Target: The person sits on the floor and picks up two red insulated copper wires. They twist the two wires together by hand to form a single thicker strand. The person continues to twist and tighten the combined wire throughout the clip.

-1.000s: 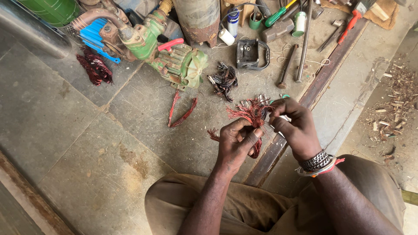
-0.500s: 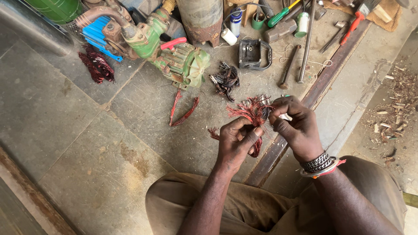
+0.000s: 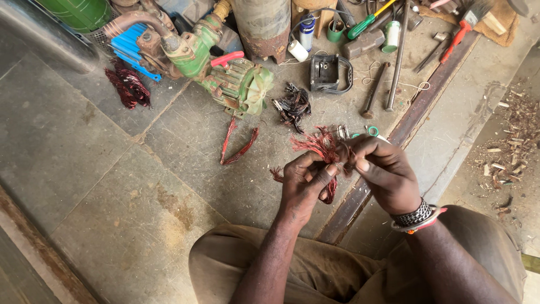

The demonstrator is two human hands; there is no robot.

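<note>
Both hands are working close in over the knees: the left hand [image 3: 304, 183] is pinching shut on a bundle of reddish copper wire [image 3: 319, 147], and the right hand [image 3: 385, 174] is closing its fingers on the same bundle from the other side, just above the concrete floor [image 3: 112, 186]. That wire is looking light and springy, thin strands fraying out in a fan, likely to bend and snag rather than slip, so the tight waist of the bundle seems the place to grip. A rusty steel rail [image 3: 405, 132] is running diagonally right beneath the hands. Further out, two loose red wire strips [image 3: 239, 143] are lying on the floor, then a dark wire clump [image 3: 292, 104]. At the far edge a green pump motor [image 3: 225, 73] and scattered tools are crowding things; the left side of the floor is offering room.
</note>
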